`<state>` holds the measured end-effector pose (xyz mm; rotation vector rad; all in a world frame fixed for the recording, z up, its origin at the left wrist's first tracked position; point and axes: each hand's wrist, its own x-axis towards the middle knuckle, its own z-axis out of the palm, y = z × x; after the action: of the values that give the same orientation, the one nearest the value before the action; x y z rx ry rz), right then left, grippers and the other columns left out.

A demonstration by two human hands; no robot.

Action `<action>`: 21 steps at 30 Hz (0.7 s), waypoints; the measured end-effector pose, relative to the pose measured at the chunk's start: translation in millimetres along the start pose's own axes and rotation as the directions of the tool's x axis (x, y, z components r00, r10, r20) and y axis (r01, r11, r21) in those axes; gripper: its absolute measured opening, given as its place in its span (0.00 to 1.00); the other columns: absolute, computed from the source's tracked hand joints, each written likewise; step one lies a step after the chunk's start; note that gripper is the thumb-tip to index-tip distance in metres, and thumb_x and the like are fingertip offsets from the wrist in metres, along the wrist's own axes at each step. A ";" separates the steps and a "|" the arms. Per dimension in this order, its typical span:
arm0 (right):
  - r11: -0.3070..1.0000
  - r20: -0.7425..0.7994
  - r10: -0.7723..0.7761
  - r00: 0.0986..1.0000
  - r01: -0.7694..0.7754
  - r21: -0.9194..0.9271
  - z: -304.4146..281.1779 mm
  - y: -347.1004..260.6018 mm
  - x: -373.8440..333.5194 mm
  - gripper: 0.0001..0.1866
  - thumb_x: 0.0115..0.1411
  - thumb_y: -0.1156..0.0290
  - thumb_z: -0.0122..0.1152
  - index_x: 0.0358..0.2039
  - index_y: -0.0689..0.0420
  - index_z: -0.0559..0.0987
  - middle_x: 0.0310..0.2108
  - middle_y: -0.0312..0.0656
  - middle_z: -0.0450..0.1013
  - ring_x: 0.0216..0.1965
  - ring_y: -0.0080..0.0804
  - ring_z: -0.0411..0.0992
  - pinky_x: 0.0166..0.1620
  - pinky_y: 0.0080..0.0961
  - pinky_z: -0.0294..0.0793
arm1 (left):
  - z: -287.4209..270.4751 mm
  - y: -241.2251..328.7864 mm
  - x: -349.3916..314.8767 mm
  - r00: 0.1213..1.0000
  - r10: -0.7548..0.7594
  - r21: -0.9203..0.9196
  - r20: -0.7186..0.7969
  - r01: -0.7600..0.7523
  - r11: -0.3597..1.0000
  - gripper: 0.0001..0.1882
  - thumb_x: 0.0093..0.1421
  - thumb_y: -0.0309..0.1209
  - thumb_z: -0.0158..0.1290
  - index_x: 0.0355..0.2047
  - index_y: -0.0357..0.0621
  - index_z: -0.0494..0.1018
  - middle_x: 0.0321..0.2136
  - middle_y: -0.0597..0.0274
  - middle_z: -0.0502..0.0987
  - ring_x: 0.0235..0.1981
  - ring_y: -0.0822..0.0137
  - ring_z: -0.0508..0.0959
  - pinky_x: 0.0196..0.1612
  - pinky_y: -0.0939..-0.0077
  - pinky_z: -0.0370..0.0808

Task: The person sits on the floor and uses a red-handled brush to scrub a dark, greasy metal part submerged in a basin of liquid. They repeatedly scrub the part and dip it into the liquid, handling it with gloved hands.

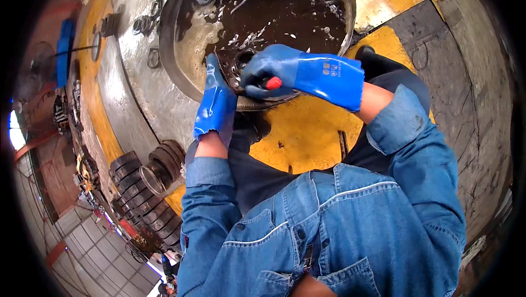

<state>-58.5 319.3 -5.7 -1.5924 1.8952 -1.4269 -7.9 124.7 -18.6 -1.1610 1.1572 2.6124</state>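
worn metal plate (159,91) spread left of the left hand, yellow-painted surface (293,130) nearer the body than both hands. wide basin (169,58) sat just beyond the hands, dark liquid (279,9) inside, pale froth (200,39) beyond the left hand. loose metal rings (143,24) lay further out, left of the left hand.

right hand (274,66), blue glove, fingers curled tight around a red-ended tool (273,83); working end hidden. left hand (216,80), same glove, one digit raised, beside a dark round part (244,59); whether it gripped the part, couldn't tell. part was between the hands, over the basin's near edge.

handling, my judgement: left hand should have braced the part firmly, fingers out of the tool's path; short controlled strokes, low over the basin, since wet gloves likely slipped.

writing: small pale print and symbols on the right glove's cuff (330,69), too small to read surely. no brand made out.
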 end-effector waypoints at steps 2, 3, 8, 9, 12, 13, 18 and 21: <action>0.999 0.093 0.045 0.995 -0.042 -0.036 -6.1 2.8 -14.9 0.08 0.61 0.66 0.66 0.39 0.51 0.87 0.35 0.46 0.83 0.38 0.51 0.81 0.40 0.42 0.81 | -1.5 1.0 -0.4 1.000 0.016 0.004 0.006 -0.016 1.000 0.36 0.76 0.56 0.39 0.71 0.40 0.64 0.67 0.50 0.70 0.64 0.55 0.73 0.71 0.62 0.67; 0.992 0.111 0.118 0.987 -0.112 -0.058 -7.2 8.8 -25.3 0.09 0.61 0.65 0.66 0.39 0.51 0.87 0.35 0.46 0.83 0.38 0.51 0.81 0.41 0.42 0.82 | -0.7 1.3 0.2 1.000 0.018 0.006 0.011 -0.018 1.000 0.36 0.76 0.56 0.39 0.71 0.40 0.64 0.67 0.50 0.70 0.64 0.55 0.73 0.71 0.62 0.67; 0.874 -0.050 0.460 0.887 -0.462 -0.149 -25.9 17.5 -40.1 0.11 0.61 0.58 0.67 0.39 0.49 0.88 0.36 0.46 0.83 0.40 0.47 0.82 0.46 0.38 0.82 | -2.3 1.1 3.6 0.999 0.034 0.013 0.016 -0.034 0.999 0.35 0.76 0.55 0.38 0.71 0.41 0.64 0.68 0.50 0.70 0.65 0.55 0.73 0.71 0.62 0.66; 0.873 -0.143 0.472 0.870 -0.483 -0.061 -24.8 21.1 -39.0 0.11 0.61 0.58 0.67 0.39 0.49 0.87 0.35 0.45 0.83 0.39 0.48 0.82 0.44 0.35 0.82 | -2.6 0.5 4.1 0.999 0.035 0.017 0.019 -0.036 0.999 0.35 0.77 0.54 0.38 0.71 0.41 0.64 0.68 0.50 0.70 0.65 0.55 0.73 0.71 0.62 0.66; 0.812 -0.102 0.572 0.814 -0.580 -0.069 -37.6 25.4 -26.4 0.11 0.63 0.61 0.67 0.40 0.52 0.87 0.37 0.43 0.85 0.37 0.36 0.83 0.44 0.30 0.82 | 0.3 -0.1 5.8 0.998 0.044 0.026 0.035 -0.044 0.999 0.34 0.77 0.54 0.38 0.71 0.41 0.64 0.68 0.51 0.70 0.65 0.55 0.73 0.71 0.62 0.66; 0.757 -0.020 0.651 0.759 -0.646 0.098 -42.2 15.6 -13.2 0.10 0.64 0.62 0.67 0.41 0.54 0.87 0.37 0.42 0.85 0.36 0.31 0.83 0.45 0.29 0.82 | -2.8 0.8 4.6 0.999 0.048 0.030 0.025 -0.049 0.998 0.34 0.77 0.53 0.38 0.72 0.41 0.64 0.68 0.51 0.70 0.65 0.55 0.73 0.71 0.62 0.66; 0.819 0.022 0.405 0.914 -0.373 0.436 -37.0 -4.1 17.0 0.15 0.64 0.60 0.68 0.46 0.56 0.87 0.41 0.41 0.86 0.41 0.24 0.82 0.50 0.25 0.81 | -2.3 5.9 8.9 0.998 0.062 0.074 0.027 -0.064 0.995 0.33 0.77 0.52 0.38 0.72 0.42 0.63 0.68 0.51 0.69 0.65 0.56 0.73 0.71 0.62 0.66; 0.767 -0.131 0.556 0.821 -0.446 0.461 -25.9 29.9 16.0 0.15 0.64 0.60 0.68 0.46 0.55 0.87 0.40 0.40 0.85 0.40 0.24 0.81 0.49 0.28 0.81 | -3.0 5.7 7.3 0.996 0.083 0.120 0.035 -0.087 0.989 0.33 0.77 0.51 0.38 0.72 0.43 0.63 0.69 0.51 0.69 0.65 0.56 0.73 0.71 0.61 0.65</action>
<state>-100.6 315.2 -11.9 -0.6455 1.7950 -1.6824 -13.2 117.0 -21.3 -1.0686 1.3672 2.5682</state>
